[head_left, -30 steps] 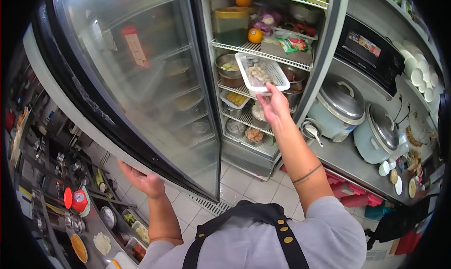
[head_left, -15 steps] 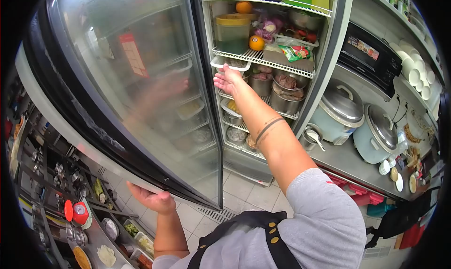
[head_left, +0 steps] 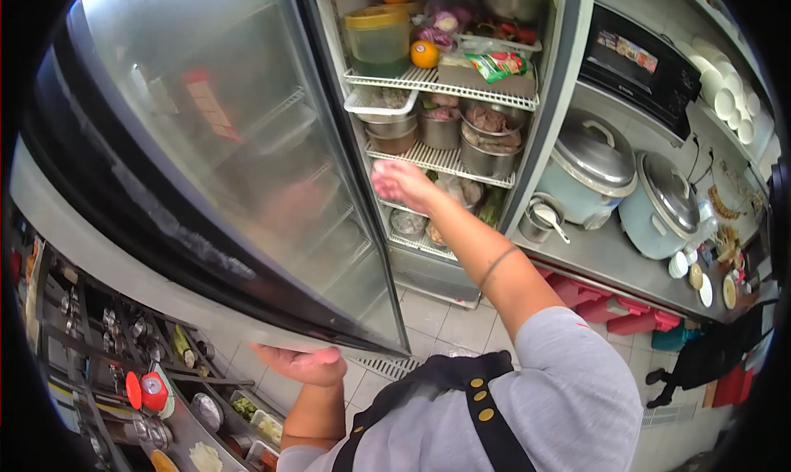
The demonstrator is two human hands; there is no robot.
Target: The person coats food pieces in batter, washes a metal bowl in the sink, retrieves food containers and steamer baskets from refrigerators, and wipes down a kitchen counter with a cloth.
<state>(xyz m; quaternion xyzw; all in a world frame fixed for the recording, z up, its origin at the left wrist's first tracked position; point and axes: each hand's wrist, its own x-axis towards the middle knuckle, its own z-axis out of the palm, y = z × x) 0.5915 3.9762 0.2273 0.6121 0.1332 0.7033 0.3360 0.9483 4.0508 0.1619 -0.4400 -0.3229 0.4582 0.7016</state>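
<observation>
A tall glass-door fridge stands in front of me, its door [head_left: 239, 167] swung out to the left. My left hand [head_left: 303, 365] is at the door's near edge, palm up with the fingers extended and partly hidden at the frame. In front of the lower-middle shelves is my right hand [head_left: 401, 184], somewhat blurred, fingers apart and nothing held. Just above it, a white plastic tub [head_left: 381, 100] rests over a metal container [head_left: 391, 134]. Beside these are metal pots of what looks like raw meat [head_left: 489, 126].
Higher up are a yellow-lidded tub [head_left: 377, 39], an orange [head_left: 424, 54] and a green-red packet [head_left: 498, 65]. To the right, two large rice cookers [head_left: 592, 167] stand on a steel counter. A red kitchen scale [head_left: 153, 391] is at lower left. Someone in dark clothing [head_left: 717, 344] appears at far right.
My right hand has dropped from the white tub toward the lower shelves, without taking it. The door's near edge and my left hand sit slightly differently as the view shifts.
</observation>
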